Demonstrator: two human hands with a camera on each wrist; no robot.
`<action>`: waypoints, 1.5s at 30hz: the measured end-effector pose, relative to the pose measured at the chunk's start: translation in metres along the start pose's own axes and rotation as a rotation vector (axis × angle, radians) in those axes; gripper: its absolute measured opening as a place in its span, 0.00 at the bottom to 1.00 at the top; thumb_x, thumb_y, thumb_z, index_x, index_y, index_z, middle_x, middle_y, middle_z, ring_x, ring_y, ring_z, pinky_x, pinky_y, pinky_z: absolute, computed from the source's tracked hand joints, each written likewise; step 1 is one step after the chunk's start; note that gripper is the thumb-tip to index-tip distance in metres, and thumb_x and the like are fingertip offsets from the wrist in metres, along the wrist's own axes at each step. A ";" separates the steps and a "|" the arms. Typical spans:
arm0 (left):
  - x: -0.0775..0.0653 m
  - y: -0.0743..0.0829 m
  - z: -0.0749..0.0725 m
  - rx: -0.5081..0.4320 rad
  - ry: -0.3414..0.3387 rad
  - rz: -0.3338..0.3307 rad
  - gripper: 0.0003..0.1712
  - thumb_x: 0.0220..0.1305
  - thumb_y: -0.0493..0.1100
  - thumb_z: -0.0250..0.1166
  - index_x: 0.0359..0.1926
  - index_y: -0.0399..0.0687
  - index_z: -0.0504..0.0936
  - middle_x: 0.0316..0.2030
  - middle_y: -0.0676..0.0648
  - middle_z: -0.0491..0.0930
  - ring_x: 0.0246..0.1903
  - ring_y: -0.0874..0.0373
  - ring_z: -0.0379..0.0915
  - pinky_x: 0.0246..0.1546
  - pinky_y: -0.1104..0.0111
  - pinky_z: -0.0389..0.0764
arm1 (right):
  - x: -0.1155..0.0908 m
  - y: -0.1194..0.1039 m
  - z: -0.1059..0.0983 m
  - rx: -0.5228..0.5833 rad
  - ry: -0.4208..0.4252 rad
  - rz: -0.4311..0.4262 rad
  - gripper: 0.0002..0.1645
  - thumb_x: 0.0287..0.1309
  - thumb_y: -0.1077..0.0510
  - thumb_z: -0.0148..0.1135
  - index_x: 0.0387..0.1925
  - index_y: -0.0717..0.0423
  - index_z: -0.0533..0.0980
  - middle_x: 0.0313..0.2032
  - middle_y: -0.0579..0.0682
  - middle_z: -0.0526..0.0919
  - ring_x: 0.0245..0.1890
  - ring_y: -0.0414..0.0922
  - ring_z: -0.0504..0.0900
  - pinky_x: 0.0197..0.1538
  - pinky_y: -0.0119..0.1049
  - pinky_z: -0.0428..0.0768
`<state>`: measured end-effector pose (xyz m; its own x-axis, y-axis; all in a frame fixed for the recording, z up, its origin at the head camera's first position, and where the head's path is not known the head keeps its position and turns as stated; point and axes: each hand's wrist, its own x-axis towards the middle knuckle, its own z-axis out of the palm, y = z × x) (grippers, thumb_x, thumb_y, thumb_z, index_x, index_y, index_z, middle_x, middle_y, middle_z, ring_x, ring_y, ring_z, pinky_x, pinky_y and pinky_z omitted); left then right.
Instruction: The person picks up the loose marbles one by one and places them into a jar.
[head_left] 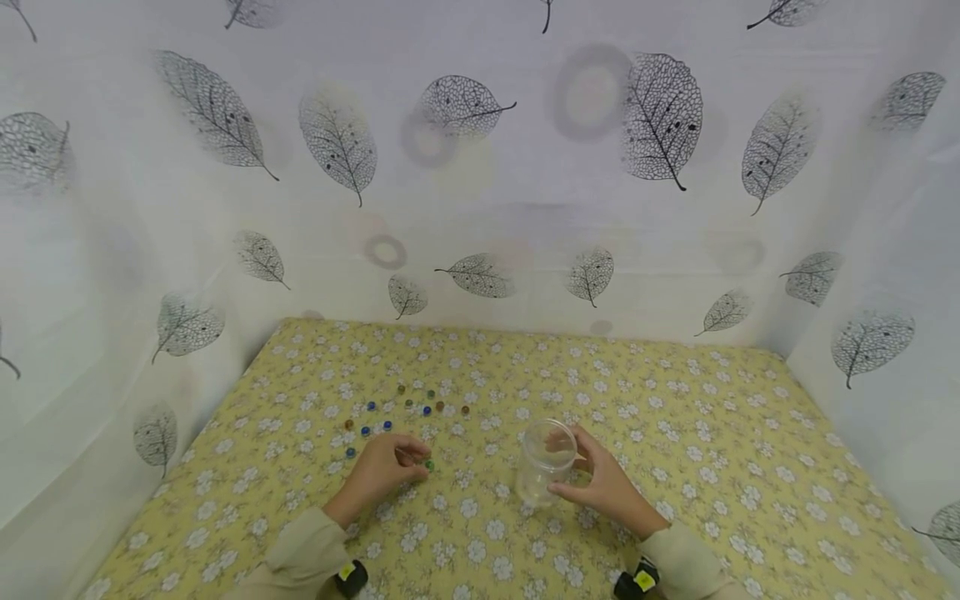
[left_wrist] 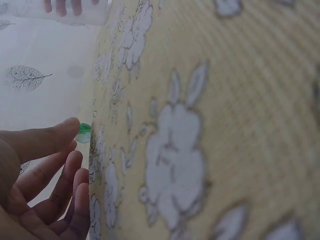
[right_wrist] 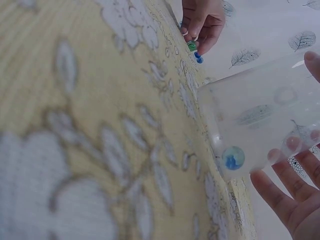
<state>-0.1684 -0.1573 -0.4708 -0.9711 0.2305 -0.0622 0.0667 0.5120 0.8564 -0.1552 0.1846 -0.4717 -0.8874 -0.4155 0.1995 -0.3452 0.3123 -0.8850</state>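
Note:
My left hand [head_left: 381,472] is low over the cloth, left of centre, with thumb and fingertips at a green glass marble [head_left: 429,465]. In the left wrist view the green marble [left_wrist: 84,133] shows at the thumb tip, close to the cloth, and the fingers look to pinch it. My right hand [head_left: 603,485] grips a clear round jar [head_left: 534,482] from its right side, mouth upward. Through the jar's wall the right wrist view shows a blue-and-clear marble [right_wrist: 233,158] near the bottom.
Several blue, amber and greenish marbles lie scattered beyond my left hand, among them a blue marble [head_left: 387,425] and a brown marble [head_left: 465,410]. A yellow flowered cloth [head_left: 675,417] covers the table. White leaf-printed sheets [head_left: 495,225] hang behind and at both sides.

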 end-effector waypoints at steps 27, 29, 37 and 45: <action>-0.001 0.007 0.002 0.173 -0.015 0.082 0.09 0.49 0.40 0.73 0.34 0.48 0.87 0.35 0.49 0.84 0.24 0.66 0.71 0.24 0.74 0.74 | 0.000 -0.001 0.001 -0.011 0.001 -0.026 0.36 0.51 0.63 0.69 0.61 0.57 0.64 0.54 0.61 0.74 0.54 0.50 0.76 0.49 0.35 0.80; -0.002 0.008 0.002 0.179 -0.013 0.085 0.09 0.49 0.40 0.73 0.34 0.48 0.87 0.34 0.49 0.84 0.24 0.66 0.71 0.23 0.75 0.73 | 0.000 -0.001 0.001 -0.011 -0.001 -0.021 0.36 0.51 0.63 0.68 0.61 0.55 0.64 0.54 0.61 0.74 0.54 0.51 0.76 0.49 0.35 0.80; 0.002 0.006 0.004 0.190 -0.018 0.051 0.08 0.49 0.41 0.73 0.34 0.51 0.87 0.33 0.52 0.83 0.25 0.65 0.73 0.25 0.74 0.75 | -0.001 -0.001 0.001 -0.011 0.002 -0.017 0.36 0.51 0.62 0.69 0.61 0.52 0.65 0.54 0.60 0.75 0.54 0.47 0.76 0.49 0.35 0.80; 0.004 0.007 0.004 0.200 -0.031 0.026 0.07 0.49 0.42 0.73 0.33 0.51 0.87 0.31 0.53 0.83 0.25 0.64 0.73 0.24 0.73 0.75 | 0.000 -0.001 0.000 -0.013 0.003 -0.018 0.36 0.51 0.62 0.69 0.61 0.52 0.65 0.54 0.60 0.75 0.54 0.52 0.75 0.49 0.35 0.80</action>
<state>-0.1707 -0.1493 -0.4676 -0.9611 0.2694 -0.0602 0.1385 0.6592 0.7391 -0.1544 0.1839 -0.4707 -0.8821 -0.4184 0.2166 -0.3648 0.3155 -0.8760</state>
